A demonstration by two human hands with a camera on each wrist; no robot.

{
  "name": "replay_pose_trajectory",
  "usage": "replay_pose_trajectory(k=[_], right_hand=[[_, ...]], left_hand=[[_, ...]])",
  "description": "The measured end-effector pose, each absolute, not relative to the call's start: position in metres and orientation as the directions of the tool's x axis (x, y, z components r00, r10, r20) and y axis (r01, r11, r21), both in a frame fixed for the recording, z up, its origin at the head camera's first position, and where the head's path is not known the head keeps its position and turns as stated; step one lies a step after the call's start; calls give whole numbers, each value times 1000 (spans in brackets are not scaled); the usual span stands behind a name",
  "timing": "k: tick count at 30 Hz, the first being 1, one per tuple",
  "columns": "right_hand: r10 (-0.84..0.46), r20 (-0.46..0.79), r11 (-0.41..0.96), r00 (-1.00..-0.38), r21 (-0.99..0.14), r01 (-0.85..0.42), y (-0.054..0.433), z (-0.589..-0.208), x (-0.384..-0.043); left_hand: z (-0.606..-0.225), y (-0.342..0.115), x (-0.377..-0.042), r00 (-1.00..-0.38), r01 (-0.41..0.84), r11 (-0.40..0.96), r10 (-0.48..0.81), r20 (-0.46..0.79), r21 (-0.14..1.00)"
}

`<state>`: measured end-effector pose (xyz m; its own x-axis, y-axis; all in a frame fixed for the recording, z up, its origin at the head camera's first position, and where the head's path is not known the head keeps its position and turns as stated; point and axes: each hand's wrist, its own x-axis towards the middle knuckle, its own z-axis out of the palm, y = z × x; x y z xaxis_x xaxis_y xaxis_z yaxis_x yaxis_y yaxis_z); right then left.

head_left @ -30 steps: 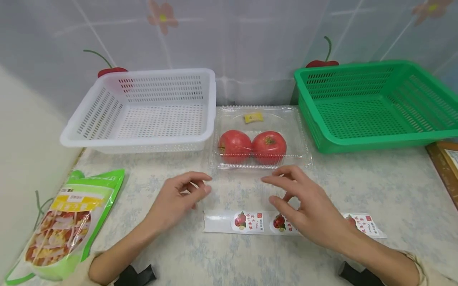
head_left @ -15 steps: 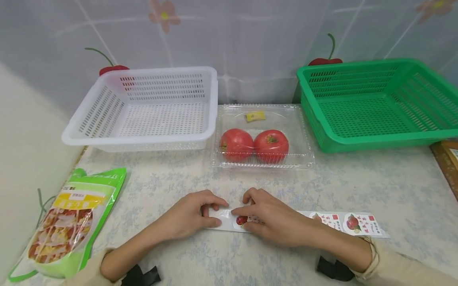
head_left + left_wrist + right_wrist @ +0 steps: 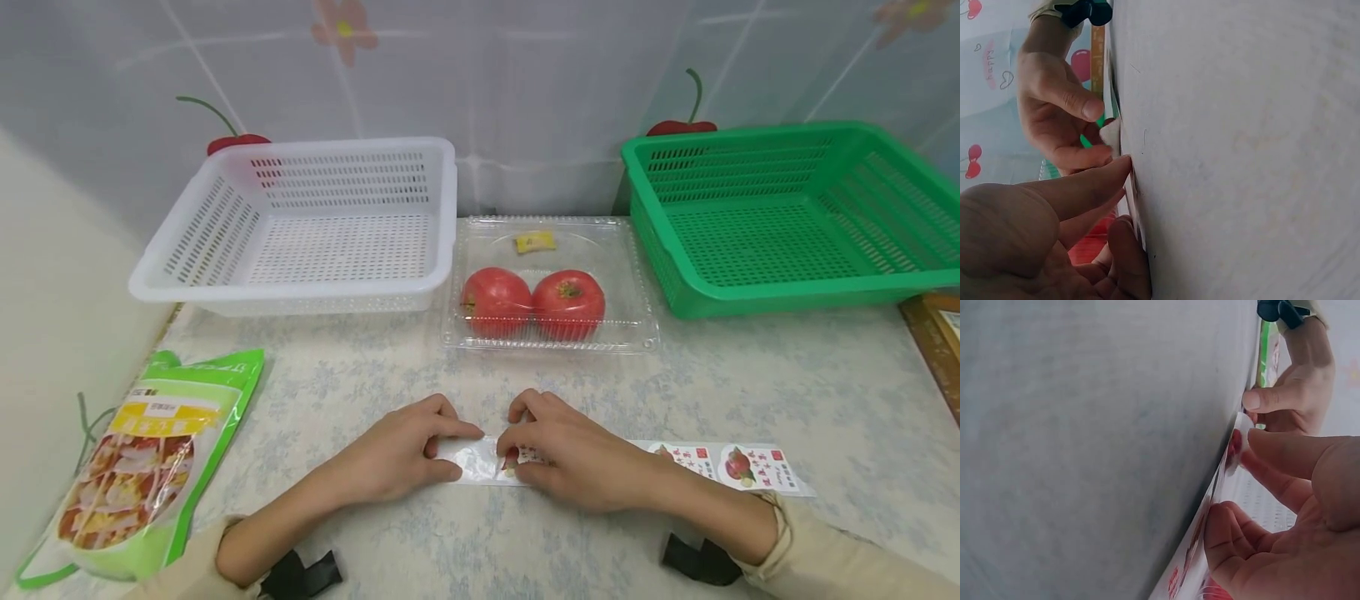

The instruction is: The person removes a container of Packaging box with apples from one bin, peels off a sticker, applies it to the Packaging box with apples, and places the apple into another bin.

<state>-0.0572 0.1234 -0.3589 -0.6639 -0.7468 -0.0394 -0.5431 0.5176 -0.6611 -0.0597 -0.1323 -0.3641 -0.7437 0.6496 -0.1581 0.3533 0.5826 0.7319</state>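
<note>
A strip of apple-print stickers (image 3: 757,468) lies across the table. My left hand (image 3: 405,454) rests on its bare left end, with thumb and fingertips pressing it down. Close beside it, my right hand (image 3: 573,458) pinches the leftmost sticker (image 3: 1235,444) between thumb and finger. In the right wrist view that sticker's edge stands lifted off the backing, while the strip runs on beneath the curled fingers. The middle of the strip is hidden under the right hand in the head view. Further back sits a clear plastic box (image 3: 626,279) with two red apples (image 3: 567,304).
At the back left stands a white basket (image 3: 300,293), and at the back right a green basket (image 3: 810,292). A yellow packet (image 3: 536,242) shows at the clear box's rear. On the left lies a green-edged food bag (image 3: 150,467).
Both hands have come down onto the strip, the right moving left to the leftmost sticker. Over the last half second they barely shift, and the sticker's edge lifts a little.
</note>
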Motion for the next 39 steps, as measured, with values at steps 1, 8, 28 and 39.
replay_pose_trajectory(k=[1, 8, 28, 39], right_hand=[[-743, -40, 516, -668, -670, -533, 123, -360, -58], [-718, -54, 533, -694, -683, -499, 123, -362, -60], [-673, -34, 575, -739, -653, -494, 122, -365, -60], [-655, -21, 567, -755, -674, -473, 122, -363, -61]], left_hand=[[-364, -132, -60, -743, 353, 583, 650, -159, 732], [-363, -132, -59, -746, 354, 592, 646, -163, 724], [-363, -130, -58, -761, 353, 616, 627, -168, 704], [-364, -130, -57, -767, 357, 623, 621, -162, 696]])
